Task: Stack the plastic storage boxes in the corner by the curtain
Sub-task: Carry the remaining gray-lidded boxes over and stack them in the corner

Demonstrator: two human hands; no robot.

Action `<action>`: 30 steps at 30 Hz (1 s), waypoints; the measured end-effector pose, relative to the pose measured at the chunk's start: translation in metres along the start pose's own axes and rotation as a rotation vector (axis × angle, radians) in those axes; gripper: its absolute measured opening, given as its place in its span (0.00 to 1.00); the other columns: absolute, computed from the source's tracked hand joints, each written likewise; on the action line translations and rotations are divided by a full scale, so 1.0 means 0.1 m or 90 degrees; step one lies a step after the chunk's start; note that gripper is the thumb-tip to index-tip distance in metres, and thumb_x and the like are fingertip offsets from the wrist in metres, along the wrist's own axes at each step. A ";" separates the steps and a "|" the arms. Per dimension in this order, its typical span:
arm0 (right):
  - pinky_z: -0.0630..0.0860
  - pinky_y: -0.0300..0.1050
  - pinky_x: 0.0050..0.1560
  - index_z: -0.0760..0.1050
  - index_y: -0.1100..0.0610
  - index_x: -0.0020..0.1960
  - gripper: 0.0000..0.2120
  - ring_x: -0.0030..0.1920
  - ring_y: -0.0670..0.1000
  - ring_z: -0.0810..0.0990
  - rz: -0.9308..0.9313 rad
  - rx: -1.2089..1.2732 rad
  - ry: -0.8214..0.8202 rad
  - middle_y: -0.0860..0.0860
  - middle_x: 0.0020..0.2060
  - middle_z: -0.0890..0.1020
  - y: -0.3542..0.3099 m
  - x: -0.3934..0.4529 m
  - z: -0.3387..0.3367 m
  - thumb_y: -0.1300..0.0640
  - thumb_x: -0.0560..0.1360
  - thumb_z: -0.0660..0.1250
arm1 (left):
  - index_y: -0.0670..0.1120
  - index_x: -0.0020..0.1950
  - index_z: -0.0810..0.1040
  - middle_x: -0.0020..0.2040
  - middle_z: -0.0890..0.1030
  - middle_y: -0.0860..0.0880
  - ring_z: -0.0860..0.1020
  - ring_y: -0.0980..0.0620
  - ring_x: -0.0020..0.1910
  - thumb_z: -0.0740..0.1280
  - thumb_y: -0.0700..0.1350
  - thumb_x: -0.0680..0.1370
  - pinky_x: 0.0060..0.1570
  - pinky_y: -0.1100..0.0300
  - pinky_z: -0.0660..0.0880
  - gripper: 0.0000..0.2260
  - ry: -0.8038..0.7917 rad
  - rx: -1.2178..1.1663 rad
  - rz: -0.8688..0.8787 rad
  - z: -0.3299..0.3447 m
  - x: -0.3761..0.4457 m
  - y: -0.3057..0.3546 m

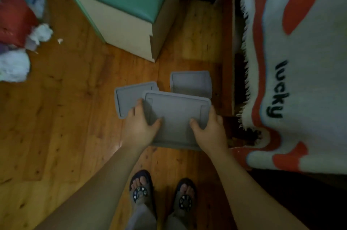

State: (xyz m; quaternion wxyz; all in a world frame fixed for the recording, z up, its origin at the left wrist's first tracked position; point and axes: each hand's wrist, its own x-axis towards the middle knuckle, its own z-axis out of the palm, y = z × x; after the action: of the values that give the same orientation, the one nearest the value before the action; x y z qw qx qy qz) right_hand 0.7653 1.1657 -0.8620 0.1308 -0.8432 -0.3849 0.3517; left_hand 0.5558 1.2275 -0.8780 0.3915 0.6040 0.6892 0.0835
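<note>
While we stand on the wooden floor (62, 117) in dim light, our head camera looks down on a grey lidded storage box (176, 117) held between both hands just above our slippered feet (161, 192). Our left hand (140, 126) clamps the box's nine o'clock side, thumb lying on the lid; our right hand (210, 128) grips the three o'clock side the same way. A second grey box (129, 98) sits at ten o'clock of the held one, partly tucked behind it, and a third grey box (190, 83) stands at twelve o'clock, close by. Farther toward twelve o'clock rises a cream cabinet with a teal top (127, 4). At three o'clock hangs a fringed white-and-red blanket reading "lucky" (293, 60). Crumpled cloth and bags (18, 42) crowd the floor at ten o'clock.
</note>
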 end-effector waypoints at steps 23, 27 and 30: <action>0.75 0.53 0.58 0.58 0.47 0.78 0.33 0.61 0.58 0.74 -0.127 0.001 0.190 0.54 0.64 0.70 -2.00 -1.12 -2.66 0.39 0.77 0.62 | 0.52 0.74 0.65 0.64 0.74 0.47 0.73 0.46 0.64 0.70 0.63 0.72 0.59 0.52 0.71 0.34 0.175 -0.018 0.125 -2.56 -0.84 2.33; 0.73 0.50 0.57 0.59 0.49 0.78 0.33 0.61 0.58 0.74 -0.154 -0.002 0.233 0.56 0.64 0.71 -2.24 -1.28 -3.19 0.40 0.77 0.63 | 0.49 0.75 0.65 0.69 0.73 0.47 0.72 0.45 0.66 0.69 0.63 0.73 0.60 0.51 0.71 0.35 0.182 -0.006 0.166 -2.92 -0.98 2.83; 0.72 0.49 0.57 0.62 0.51 0.77 0.33 0.60 0.58 0.74 -0.167 0.004 0.255 0.57 0.63 0.72 -2.41 -1.36 -3.57 0.41 0.76 0.65 | 0.49 0.76 0.64 0.70 0.72 0.46 0.72 0.45 0.67 0.69 0.64 0.74 0.61 0.50 0.71 0.35 0.181 0.003 0.189 -3.17 -1.07 3.17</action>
State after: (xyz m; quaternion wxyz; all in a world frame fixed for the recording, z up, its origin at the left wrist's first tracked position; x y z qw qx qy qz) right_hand 0.8167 1.2439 -0.4201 0.2517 -0.8385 -0.4567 0.1581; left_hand 0.5918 1.3259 -0.4291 0.2722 0.6822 0.6409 0.2231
